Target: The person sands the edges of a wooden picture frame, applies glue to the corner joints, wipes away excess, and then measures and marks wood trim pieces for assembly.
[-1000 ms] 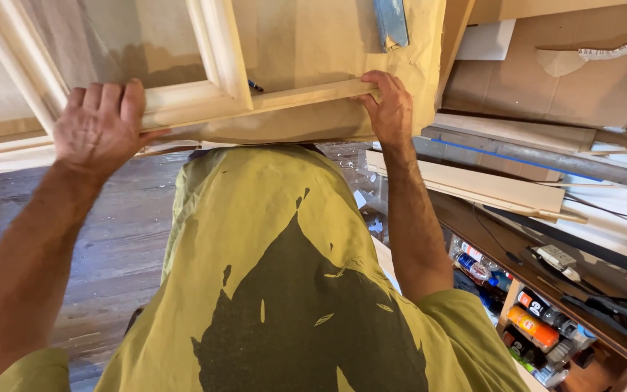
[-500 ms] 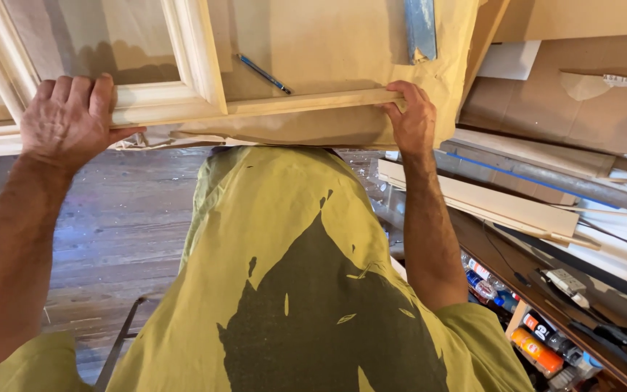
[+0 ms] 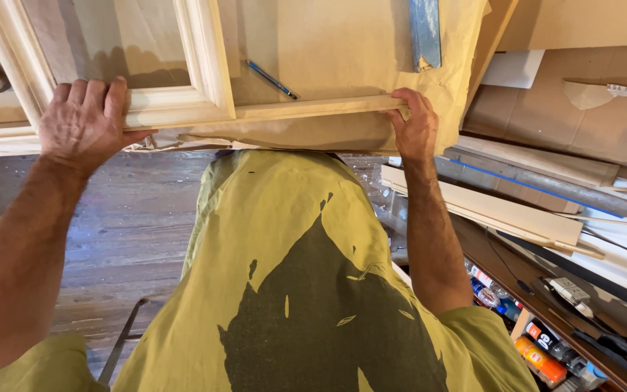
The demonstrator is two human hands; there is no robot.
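Observation:
A pale unfinished wooden frame [image 3: 205,69] with moulded edges lies on a bench covered in brown paper [image 3: 342,51]. My left hand [image 3: 85,120] grips the frame's near rail at the left. A thin wooden strip [image 3: 313,107] runs along the bench's near edge from the frame's corner to the right. My right hand [image 3: 415,127] holds the right end of that strip, fingers curled over it. A blue pencil [image 3: 271,79] lies on the paper just beyond the strip.
A blue flat tool [image 3: 424,33] rests on the paper at the back right. Boards, trim lengths [image 3: 502,210] and cardboard [image 3: 604,116] are stacked to the right. Bottles and cans [image 3: 538,352] fill a low shelf at bottom right. Dark wood floor [image 3: 132,218] lies below.
The view has shifted, so both hands and the frame appear lower and farther left in the picture. Both hands keep their hold on the frame rail and the strip.

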